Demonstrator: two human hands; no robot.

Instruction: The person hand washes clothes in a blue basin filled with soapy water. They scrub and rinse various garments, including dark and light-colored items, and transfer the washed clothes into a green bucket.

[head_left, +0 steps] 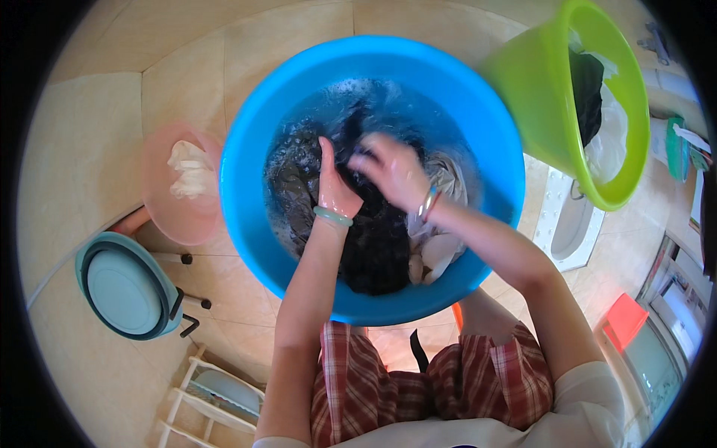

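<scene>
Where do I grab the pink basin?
Probably the left rim of the pink basin, coming from above: that curved edge shows clear, while the blue tub overlaps its right side in this view.

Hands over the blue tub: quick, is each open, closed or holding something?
Left hand: thumb raised, against dark cloth; fingers partly hidden, grip cannot be told.
Right hand: blurred, fingers bent; whether it holds cloth cannot be told.

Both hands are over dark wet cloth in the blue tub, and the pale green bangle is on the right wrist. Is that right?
No: the head view shows the pale green bangle on the wrist of the left hand, not the right hand. Both are indeed over dark wet cloth in the blue tub.
</scene>
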